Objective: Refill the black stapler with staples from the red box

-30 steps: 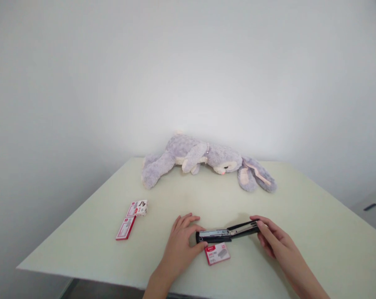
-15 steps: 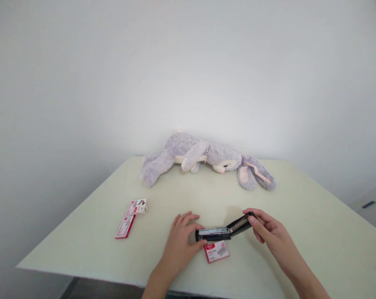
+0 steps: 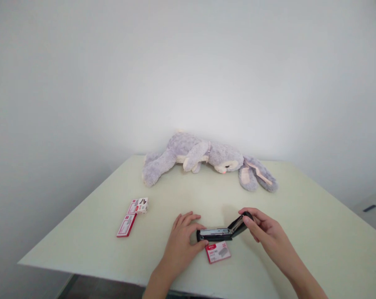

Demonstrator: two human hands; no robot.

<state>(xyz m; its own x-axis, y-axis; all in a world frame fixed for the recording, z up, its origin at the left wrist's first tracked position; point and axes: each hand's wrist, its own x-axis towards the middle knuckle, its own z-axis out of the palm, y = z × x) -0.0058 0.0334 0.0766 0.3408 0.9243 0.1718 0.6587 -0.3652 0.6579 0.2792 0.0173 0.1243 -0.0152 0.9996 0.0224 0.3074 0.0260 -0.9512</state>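
A black stapler lies unfolded on the table, its metal inside showing. My left hand grips its left end between thumb and index finger, while the other fingers stretch out over the table. With thumb and fingers, my right hand holds the end of the stapler's raised arm, which slants up to the right from the hinge. Just in front of the stapler is a small red and white box, near my left thumb.
Two flat red and white boxes and a small white box sit at the left of the pale table. A grey plush rabbit lies along the back by the wall.
My right hand has moved slightly left and up with the stapler's arm, which now stands steeper. My left hand keeps its grip on the other end.
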